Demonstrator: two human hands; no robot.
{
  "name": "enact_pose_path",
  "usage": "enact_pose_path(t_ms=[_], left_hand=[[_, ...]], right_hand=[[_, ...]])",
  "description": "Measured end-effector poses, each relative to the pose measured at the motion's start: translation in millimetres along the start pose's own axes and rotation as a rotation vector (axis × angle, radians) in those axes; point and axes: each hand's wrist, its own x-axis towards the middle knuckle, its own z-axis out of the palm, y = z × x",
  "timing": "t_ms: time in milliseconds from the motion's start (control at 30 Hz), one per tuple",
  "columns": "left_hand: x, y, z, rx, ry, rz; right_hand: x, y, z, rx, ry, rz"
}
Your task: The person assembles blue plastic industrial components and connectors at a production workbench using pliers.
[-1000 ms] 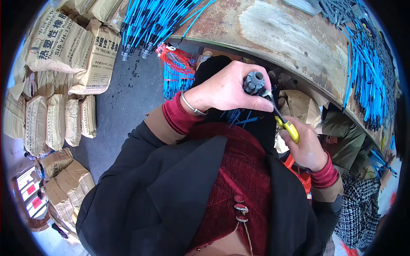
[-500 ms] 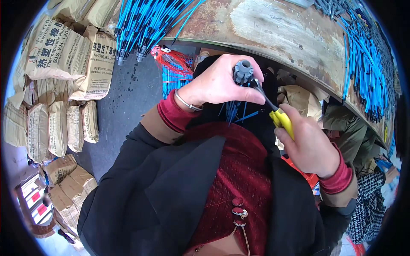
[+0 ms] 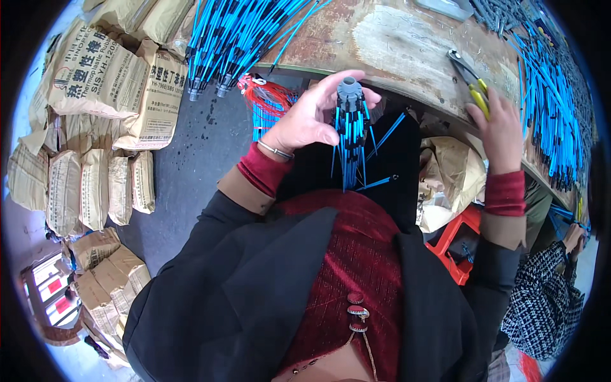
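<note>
Yellow-handled pliers (image 3: 478,100) are touched on the tabletop (image 3: 407,32) by the right hand (image 3: 500,130), grip unclear; a blue-rod bundle (image 3: 351,130) is half-ringed by the spread left hand (image 3: 309,121).

Left fingers (image 3: 371,97) are partly hidden behind the blue bundle (image 3: 352,127), right hand (image 3: 503,137) covers some of the pliers (image 3: 477,97), and those far-left rods (image 3: 238,44) get chopped by the edge.
</note>
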Motion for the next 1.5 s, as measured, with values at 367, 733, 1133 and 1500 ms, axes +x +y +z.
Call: enact_pose_path(t_ms=[367, 733, 1133, 1500], left_hand=[[-13.5, -7.4, 32.0, 0.101, 0.193, -0.073], [-37.3, 65.8, 31.2, -0.045, 0.479, 0.327], [-17.8, 12.8, 86.2, -0.991, 0.659, -0.059], [-47.4, -33.4, 61.5, 0.194, 0.143, -0.828]], right_hand=[[-81.7, -150.3, 49.5, 1.024, -0.216, 0.107], [-62.5, -98.4, -13.3, 1.172, 0.117, 0.245], [-88.9, -109.2, 41.4, 1.993, 0.601, 0.338], [-70.1, -100.5, -25.7, 1.509, 0.165, -0.25]])
